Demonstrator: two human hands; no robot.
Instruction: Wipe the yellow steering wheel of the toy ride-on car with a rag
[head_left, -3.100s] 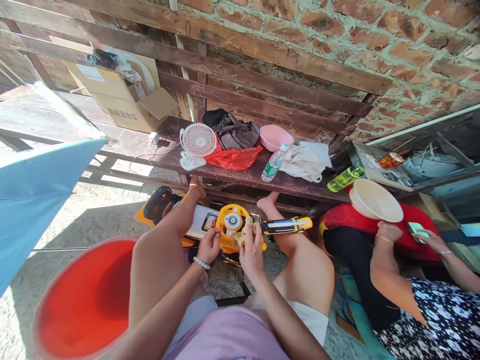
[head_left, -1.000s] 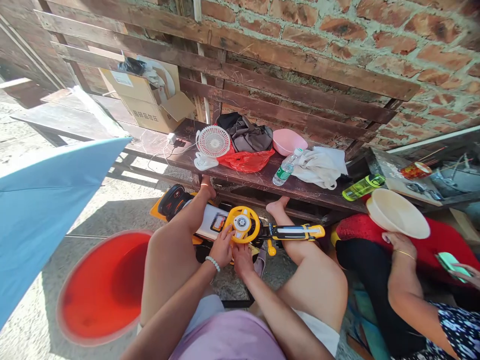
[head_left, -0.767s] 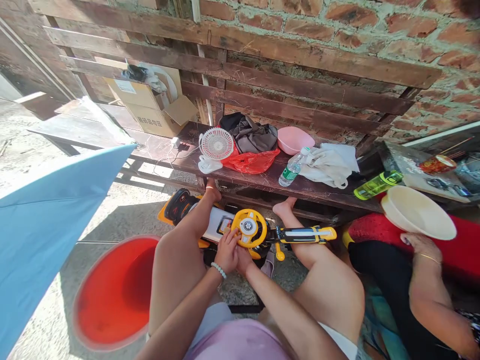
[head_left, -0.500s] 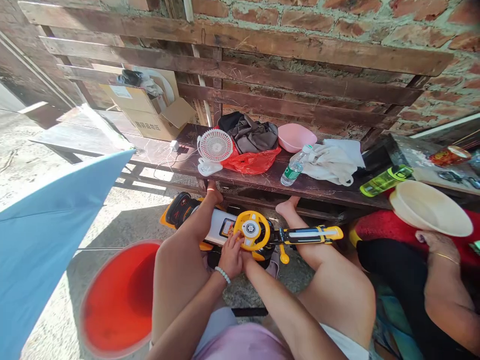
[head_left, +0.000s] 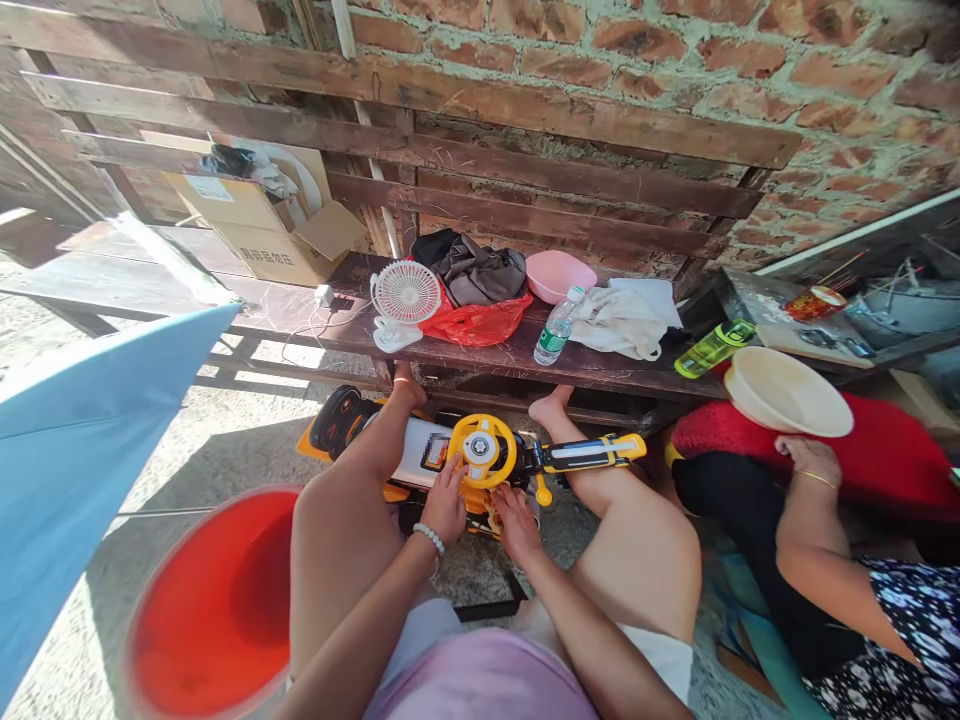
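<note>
A toy ride-on vehicle with a yellow steering wheel [head_left: 482,450] stands between my legs, its black and yellow body partly hidden under my left leg. My left hand [head_left: 447,503], with a pale bead bracelet at the wrist, has its fingers stretched toward the wheel's lower left rim; whether they touch it I cannot tell. Just below the wheel, my right hand [head_left: 519,522] has bent fingers around a small brownish-yellow thing [head_left: 493,512] too small to name. A yellow and black arm [head_left: 592,454] sticks out from the toy to the right.
On the wooden bench [head_left: 465,362] are a white fan [head_left: 406,292], a red bag [head_left: 480,322], a pink basin [head_left: 561,275], a water bottle [head_left: 556,328] and a green bottle [head_left: 712,348]. A red bucket [head_left: 217,600] stands left. Another person's hand [head_left: 810,460] is near a cream basin [head_left: 787,390].
My hands have come apart: the right one has moved away from the left, and a small brownish-yellow thing now shows at its fingers. The whole view has shifted, revealing more on the right.
</note>
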